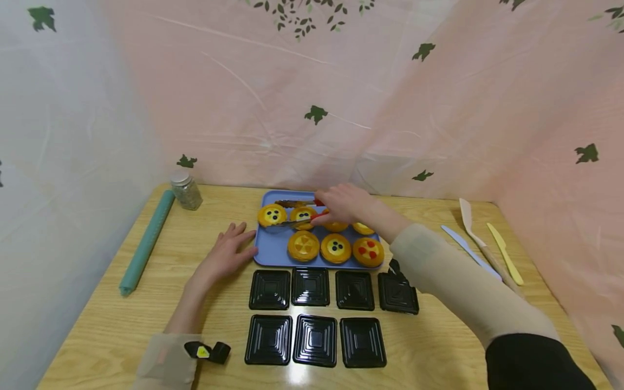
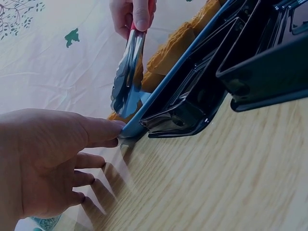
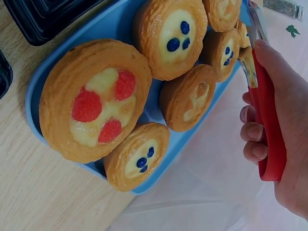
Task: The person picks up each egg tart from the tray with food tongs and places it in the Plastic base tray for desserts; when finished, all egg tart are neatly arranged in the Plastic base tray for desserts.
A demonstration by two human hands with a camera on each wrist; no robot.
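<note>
At frame centre, the right hand [image 1: 345, 203] clamps its grip on red-handled tongs [image 3: 270, 125] over fruit tarts [image 1: 336, 248]; left of centre, the left hand [image 1: 226, 253], grip apart, touches the blue tray [image 1: 273, 252].

No legible text, label, brand, number or sign in view.

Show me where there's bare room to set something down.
Bare table lies between the green roll and left hand, and right of the near row of black trays. The blue tray is bare at its near-left corner. Elsewhere it is crowded with tarts, the tongs and right hand above; black trays crowd its near side.
</note>
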